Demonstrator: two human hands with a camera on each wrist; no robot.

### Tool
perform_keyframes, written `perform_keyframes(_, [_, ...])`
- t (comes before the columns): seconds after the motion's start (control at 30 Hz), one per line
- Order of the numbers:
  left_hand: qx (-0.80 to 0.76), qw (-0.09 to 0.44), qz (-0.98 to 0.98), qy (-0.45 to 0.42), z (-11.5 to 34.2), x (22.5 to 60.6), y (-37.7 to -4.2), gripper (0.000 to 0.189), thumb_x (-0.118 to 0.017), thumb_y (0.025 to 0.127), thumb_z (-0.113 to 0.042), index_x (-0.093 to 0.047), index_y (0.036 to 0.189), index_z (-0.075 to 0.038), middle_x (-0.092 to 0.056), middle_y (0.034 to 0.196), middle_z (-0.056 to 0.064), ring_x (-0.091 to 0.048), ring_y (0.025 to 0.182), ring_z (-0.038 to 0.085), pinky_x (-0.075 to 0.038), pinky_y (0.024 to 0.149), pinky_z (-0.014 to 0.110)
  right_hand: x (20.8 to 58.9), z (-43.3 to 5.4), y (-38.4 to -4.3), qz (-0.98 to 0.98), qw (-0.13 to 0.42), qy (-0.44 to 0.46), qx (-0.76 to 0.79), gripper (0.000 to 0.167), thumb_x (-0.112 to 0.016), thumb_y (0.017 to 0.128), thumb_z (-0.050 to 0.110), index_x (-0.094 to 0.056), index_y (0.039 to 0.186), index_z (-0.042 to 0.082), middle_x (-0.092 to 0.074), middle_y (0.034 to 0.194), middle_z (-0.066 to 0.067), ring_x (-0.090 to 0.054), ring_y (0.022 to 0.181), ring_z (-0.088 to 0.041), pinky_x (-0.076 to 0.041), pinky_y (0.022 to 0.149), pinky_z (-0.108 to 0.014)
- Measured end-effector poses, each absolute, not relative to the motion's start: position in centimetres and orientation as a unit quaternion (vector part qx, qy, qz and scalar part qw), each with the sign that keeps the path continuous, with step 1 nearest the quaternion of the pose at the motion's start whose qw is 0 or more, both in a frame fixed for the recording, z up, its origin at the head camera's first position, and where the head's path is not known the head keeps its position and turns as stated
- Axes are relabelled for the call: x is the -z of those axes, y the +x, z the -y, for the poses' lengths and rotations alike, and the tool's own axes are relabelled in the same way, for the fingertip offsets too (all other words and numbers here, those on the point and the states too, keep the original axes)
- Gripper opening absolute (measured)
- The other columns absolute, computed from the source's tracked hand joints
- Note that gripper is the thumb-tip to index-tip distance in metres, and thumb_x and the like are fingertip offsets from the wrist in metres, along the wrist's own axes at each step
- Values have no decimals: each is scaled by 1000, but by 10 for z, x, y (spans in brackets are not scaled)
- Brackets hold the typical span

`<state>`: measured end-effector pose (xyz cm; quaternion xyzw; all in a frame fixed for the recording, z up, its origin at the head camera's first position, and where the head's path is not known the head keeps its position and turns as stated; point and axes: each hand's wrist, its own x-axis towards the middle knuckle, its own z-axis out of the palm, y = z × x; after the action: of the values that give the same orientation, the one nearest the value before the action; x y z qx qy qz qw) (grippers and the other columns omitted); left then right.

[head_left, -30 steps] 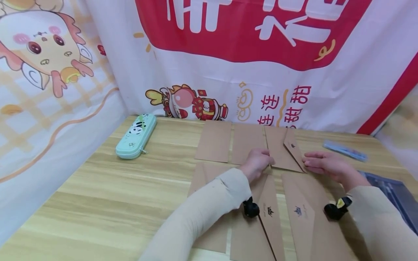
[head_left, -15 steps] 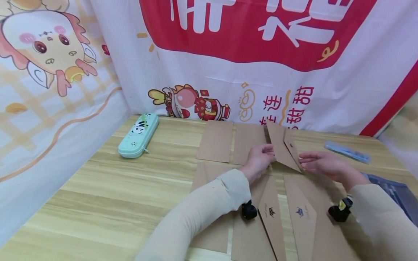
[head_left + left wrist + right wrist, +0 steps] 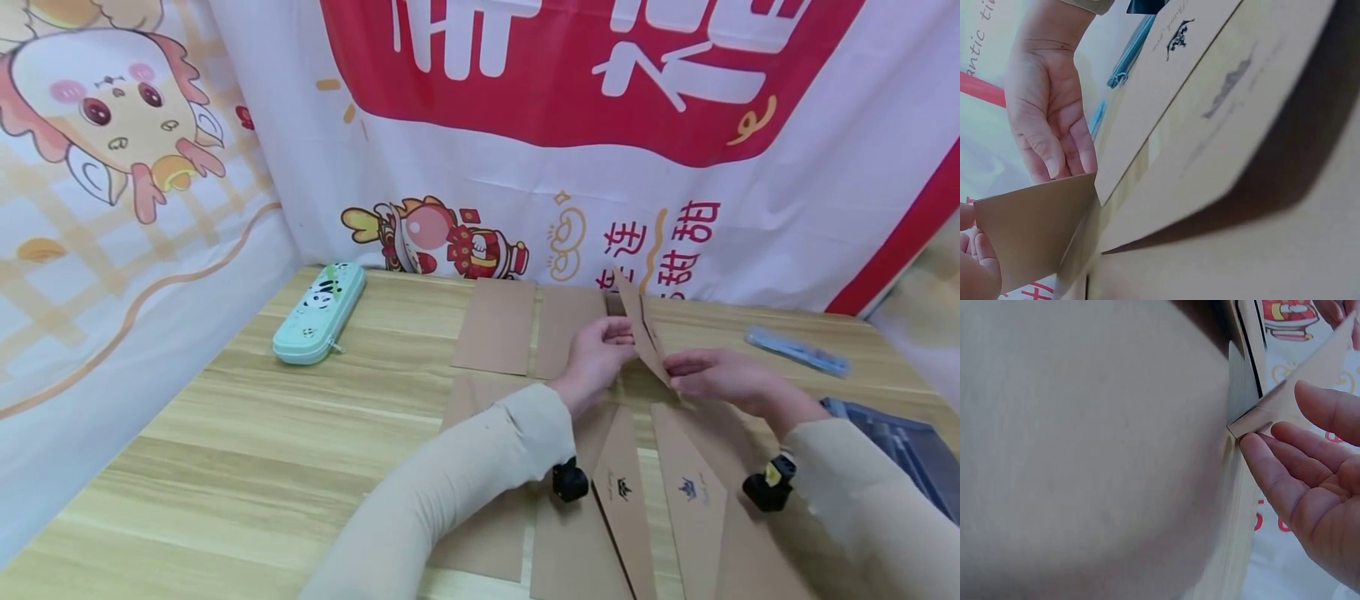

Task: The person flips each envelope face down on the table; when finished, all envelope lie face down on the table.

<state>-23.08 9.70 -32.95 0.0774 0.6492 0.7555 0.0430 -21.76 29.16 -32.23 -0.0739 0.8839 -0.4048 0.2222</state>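
Note:
A brown kraft envelope (image 3: 643, 337) stands tilted up off the table in the head view, seen nearly edge-on. My left hand (image 3: 600, 354) pinches its left edge; the left wrist view shows these fingers (image 3: 985, 256) at the envelope's corner. My right hand (image 3: 720, 375) touches the opposite edge with loosely extended fingers. In the right wrist view its index fingertip (image 3: 1252, 444) meets a corner, the thumb held apart. Two flat envelopes lie to the left, one of them partly behind my left hand. Nearer me lie several more, two showing pointed flaps (image 3: 693, 492) with crown prints.
A mint pencil case (image 3: 318, 312) with a panda print lies at the back left. At right are a slim light-blue packet (image 3: 798, 350) and a dark translucent bag (image 3: 892, 442). Printed cloth (image 3: 450, 158) hangs along the table's (image 3: 225, 433) back edge.
The envelope has gone from lying flat to standing steeply tilted, its left side raised by my left hand. My right hand has shifted slightly left along with its edge.

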Motion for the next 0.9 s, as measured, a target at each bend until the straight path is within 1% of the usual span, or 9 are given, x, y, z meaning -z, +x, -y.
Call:
perform_keyframes(0.07, [-750,41,-654,87,-97,327,-231,37,-62,75,14,-61,111,6,-65,106,20,-63,93,19,-52,80,22,322,-289,-218,-882,225,-72,408,65,-58,90,25,-30,139,-8,-38,137,-30,-42,124,-41,-42,100,-45])
perform_keyframes(0.23, [-736,37,-669,96,-98,319,-231,35,-64,76,12,-62,110,4,-66,104,17,-63,92,19,-52,79,20,322,-283,-217,-873,232,-67,424,63,-55,92,20,-28,139,-10,-36,138,-31,-40,125,-42,-42,100,-45])
perform_keyframes(0.47, [-735,43,-668,104,-103,311,-232,34,-65,75,12,-64,106,0,-67,97,11,-62,87,14,-51,75,17,322,-279,-214,-854,232,-74,460,59,-51,93,13,-23,138,-14,-30,140,-33,-38,126,-43,-39,102,-46])
perform_keyframes(0.7, [-712,51,-690,120,-103,308,-233,32,-65,78,7,-63,109,-4,-66,97,5,-59,87,8,-50,76,16,323,-272,-211,-853,203,-81,475,57,-46,92,10,-22,138,-14,-32,139,-34,-37,126,-44,-34,104,-51])
perform_keyframes(0.8, [-708,58,-694,122,-103,305,-234,31,-65,80,5,-63,109,-6,-65,98,3,-59,88,8,-50,77,16,319,-267,-208,-852,190,-75,481,57,-45,94,12,-20,140,-14,-29,141,-33,-35,128,-44,-33,105,-52])
perform_keyframes(0.9, [-708,64,-693,120,-103,304,-234,31,-65,79,4,-63,109,-6,-65,100,4,-59,89,8,-50,77,17,314,-263,-203,-850,165,-73,494,58,-45,96,15,-18,141,-12,-27,143,-33,-34,128,-45,-34,104,-51])
